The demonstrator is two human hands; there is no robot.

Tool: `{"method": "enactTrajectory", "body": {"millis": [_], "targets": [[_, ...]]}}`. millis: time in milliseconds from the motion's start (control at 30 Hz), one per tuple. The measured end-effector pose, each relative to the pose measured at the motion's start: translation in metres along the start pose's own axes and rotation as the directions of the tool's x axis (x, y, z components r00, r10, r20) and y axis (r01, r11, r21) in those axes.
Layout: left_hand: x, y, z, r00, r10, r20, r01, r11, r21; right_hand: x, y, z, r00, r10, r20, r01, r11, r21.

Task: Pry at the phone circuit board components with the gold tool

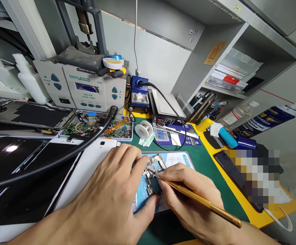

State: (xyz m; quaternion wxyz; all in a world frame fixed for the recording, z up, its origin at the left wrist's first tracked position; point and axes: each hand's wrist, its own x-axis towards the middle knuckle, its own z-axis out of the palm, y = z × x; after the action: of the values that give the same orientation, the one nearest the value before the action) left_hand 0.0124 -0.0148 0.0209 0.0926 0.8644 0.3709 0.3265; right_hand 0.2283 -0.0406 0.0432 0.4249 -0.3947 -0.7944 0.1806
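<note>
A small phone circuit board [156, 165] lies tilted on a blue-and-white mat [175, 159]. My left hand [114, 183] steadies the board, its index finger at the upper left edge and its thumb at the lower edge. Between the thumb and fingers of my right hand [191, 190] is a slim gold-handled hobby knife [204, 200], held like a pen. Its narrow dark tip points left onto the middle of the board; whether it touches is hard to see. Part of the board's left side is hidden by my left fingers.
A thick black hose [86, 144] runs from the hot-air station [83, 88] across phone screens [35, 180] at left. Behind the board stand a solder spool [144, 130] and a tray of circuit parts [104, 127]. At right lie a dark phone [236, 177] and a spray can [264, 120].
</note>
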Motion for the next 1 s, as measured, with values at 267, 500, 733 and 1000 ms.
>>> {"method": "enactTrajectory", "body": {"millis": [267,500,733,1000], "targets": [[0.0012,0.0004,0.0001,1.0,-0.015,0.01,0.015,1.0,-0.016,0.0003,-0.0019,0.0021,1.0,-0.01,-0.023,0.01,1.0,0.003],[-0.0005,0.0004,0.0002,1.0,-0.011,0.012,0.011,1.0,-0.015,-0.0003,-0.0012,0.0016,1.0,-0.009,-0.019,0.009,1.0,0.005],[0.0008,0.0,-0.0005,1.0,-0.011,0.005,0.011,1.0,-0.014,-0.0002,-0.0012,0.001,1.0,-0.007,-0.019,0.007,1.0,0.002],[-0.0002,-0.0008,0.0003,1.0,-0.008,0.007,0.008,1.0,-0.017,0.0006,-0.0031,0.0012,1.0,-0.008,-0.019,0.007,1.0,-0.012]]}}
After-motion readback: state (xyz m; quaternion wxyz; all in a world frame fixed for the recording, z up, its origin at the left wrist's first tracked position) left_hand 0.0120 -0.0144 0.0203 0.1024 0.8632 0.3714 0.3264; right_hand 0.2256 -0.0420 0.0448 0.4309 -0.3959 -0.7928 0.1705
